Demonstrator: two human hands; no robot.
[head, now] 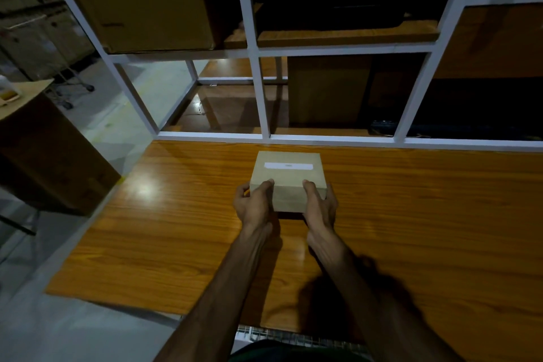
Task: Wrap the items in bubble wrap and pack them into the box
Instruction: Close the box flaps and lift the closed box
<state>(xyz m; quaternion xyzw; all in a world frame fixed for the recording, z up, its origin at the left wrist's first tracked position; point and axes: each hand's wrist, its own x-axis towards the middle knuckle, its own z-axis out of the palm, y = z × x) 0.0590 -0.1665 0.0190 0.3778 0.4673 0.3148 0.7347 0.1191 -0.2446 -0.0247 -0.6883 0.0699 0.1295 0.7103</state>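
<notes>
**Desk:** What does the frame show?

**Photographer:** A small closed box (286,178) sits on a wooden table (411,214), toward the far edge, roughly centred. A strip of white tape (288,166) runs across its lid.

**Desk:** And the hands?

**Photographer:** Both are on it. The left hand (254,204) grips the near left corner, thumb laid on the lid, fingers curled round the side. The right hand (320,204) holds the near right corner the same way, thumb up on top. The fingers on the far side of each hand are mostly hidden behind the box, so how tightly they close is hard to say.

**Desk:** Is the box lifted?

**Photographer:** It appears to rest on the table; the light is dim, and I would not swear to it.

**Desk:** Surroundings?

**Photographer:** A white frame (264,97) of shelving stands just behind the table. A large carton (141,0) fills the upper left bay, and another carton (329,91) stands in a lower bay, directly beyond the box. To the left, apart from the table, a big brown carton (50,161) sits with its flap open, and a wheeled trolley (73,88) shows on the pale floor (123,126) behind it. The right-hand bays are too dark to read.
</notes>
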